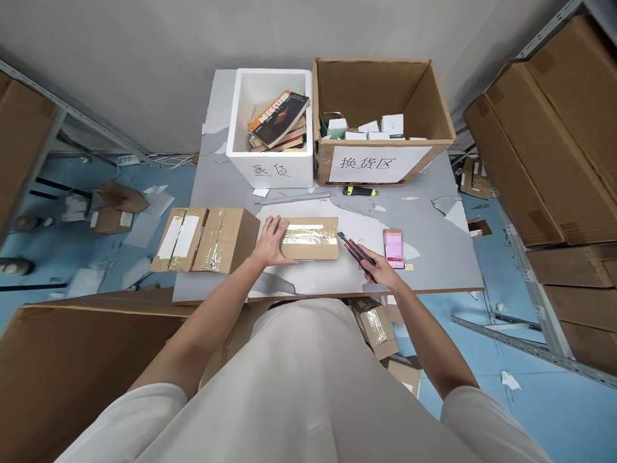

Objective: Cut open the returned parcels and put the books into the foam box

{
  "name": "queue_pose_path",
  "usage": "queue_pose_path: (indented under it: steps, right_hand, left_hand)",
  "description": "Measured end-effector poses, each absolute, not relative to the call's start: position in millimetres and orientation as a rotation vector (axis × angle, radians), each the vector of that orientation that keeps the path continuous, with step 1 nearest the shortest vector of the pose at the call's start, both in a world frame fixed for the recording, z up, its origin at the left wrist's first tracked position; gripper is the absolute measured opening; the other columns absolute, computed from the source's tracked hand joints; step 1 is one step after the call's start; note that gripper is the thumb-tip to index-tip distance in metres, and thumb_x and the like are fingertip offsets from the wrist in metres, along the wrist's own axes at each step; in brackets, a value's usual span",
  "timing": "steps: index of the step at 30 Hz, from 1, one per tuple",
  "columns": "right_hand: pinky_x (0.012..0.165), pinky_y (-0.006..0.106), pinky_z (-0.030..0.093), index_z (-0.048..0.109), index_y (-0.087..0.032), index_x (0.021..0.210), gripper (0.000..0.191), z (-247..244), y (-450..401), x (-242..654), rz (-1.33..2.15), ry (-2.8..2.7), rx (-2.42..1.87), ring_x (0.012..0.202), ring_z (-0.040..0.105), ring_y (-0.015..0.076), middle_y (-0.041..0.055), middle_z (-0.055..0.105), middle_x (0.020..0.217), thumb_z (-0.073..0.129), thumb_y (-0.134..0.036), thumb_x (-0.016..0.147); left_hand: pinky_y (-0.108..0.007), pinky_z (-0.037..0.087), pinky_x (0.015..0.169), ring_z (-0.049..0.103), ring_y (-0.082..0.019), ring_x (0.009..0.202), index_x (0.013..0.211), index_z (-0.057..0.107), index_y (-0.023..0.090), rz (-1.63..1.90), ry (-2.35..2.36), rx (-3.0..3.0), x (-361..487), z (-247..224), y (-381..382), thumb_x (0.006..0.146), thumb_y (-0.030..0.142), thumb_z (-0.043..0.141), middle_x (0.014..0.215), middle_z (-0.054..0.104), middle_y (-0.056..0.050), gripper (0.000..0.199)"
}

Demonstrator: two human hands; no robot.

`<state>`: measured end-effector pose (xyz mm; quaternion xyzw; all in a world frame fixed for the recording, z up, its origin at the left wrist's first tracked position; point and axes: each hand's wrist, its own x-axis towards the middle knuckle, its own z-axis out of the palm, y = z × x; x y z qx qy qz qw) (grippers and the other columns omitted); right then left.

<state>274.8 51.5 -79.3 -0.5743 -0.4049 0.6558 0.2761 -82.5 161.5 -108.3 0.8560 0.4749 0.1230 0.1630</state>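
Note:
In the head view a small cardboard box (pixel 310 239), sealed with clear tape, lies on the grey table (pixel 429 270). My left hand (pixel 272 243) grips its left end, thumb along the near side and fingers toward the far edge. My right hand (pixel 380 269) is closed around a black and red box cutter (pixel 355 249), whose tip points at the box's right end, slightly apart from it. A phone (pixel 394 248) with a pink screen lies just right of that hand. Two more taped cardboard boxes stand left of my left hand, the nearer one (pixel 226 239) beside my wrist.
At the back stand a white foam box (pixel 270 170) with books and a large carton (pixel 380 164) holding small white boxes. A yellow and black cutter (pixel 360 191) lies before them. Shelves with cartons (pixel 544 141) flank the right; a big open carton (pixel 87 373) is lower left.

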Motion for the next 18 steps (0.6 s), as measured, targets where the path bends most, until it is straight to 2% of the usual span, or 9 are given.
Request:
queue_pose_path:
  steps: [5, 18]
  right_hand:
    - [0.037, 0.018, 0.034, 0.031, -0.031, 0.148, 0.069, -74.8, 53.8, 286.8, 1.841, -1.127, -1.532, 0.043, 0.044, 0.0046, -0.0038, 0.053, 0.075, 0.058, -0.044, 0.085]
    - [0.037, 0.020, 0.034, 0.034, -0.028, 0.147, 0.073, -74.7, 16.1, 298.0, 1.936, -1.145, -1.531, 0.043, 0.042, 0.0069, -0.0029, 0.055, 0.070, 0.060, -0.050, 0.083]
  left_hand:
    - [-0.063, 0.022, 0.110, 0.016, -0.048, 0.140, 0.140, 0.036, 0.012, 0.349, 1.347, 2.426, -83.4, -107.2, 160.5, 0.040, 0.077, 0.073, 0.148, 0.027, -0.026, 0.125]
    - [-0.063, 0.023, 0.110, 0.013, -0.048, 0.141, 0.142, 0.034, 0.013, 0.361, 1.337, 2.411, -84.6, -108.7, 159.4, 0.041, 0.074, 0.075, 0.150, 0.024, -0.026, 0.124]
